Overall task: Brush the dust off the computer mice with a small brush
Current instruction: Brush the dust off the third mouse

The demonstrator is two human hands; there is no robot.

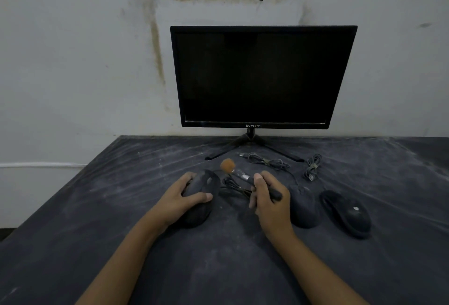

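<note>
A dusty black table carries everything, and its far edge stands against a stained white wall. Near the middle of this far edge stands a black flat monitor on a thin tripod foot.

The left hand is closed around a black computer mouse at the centre of the table, with the thumb across its top; the front of this mouse seems lifted a little. The right hand grips the dark handle of a small brush with an orange-brown tuft. The tuft points toward the far edge and hangs just beyond the front of the held mouse, not touching it as far as I can see. The two hands are apart, with a tangled black cable between them.

Two other black mice lie side by side just right of the right hand, and their coiled grey cables lie toward the monitor foot.

The left edge of the table runs diagonally, and the wide area along it is open. The near part around the forearms is also open.
</note>
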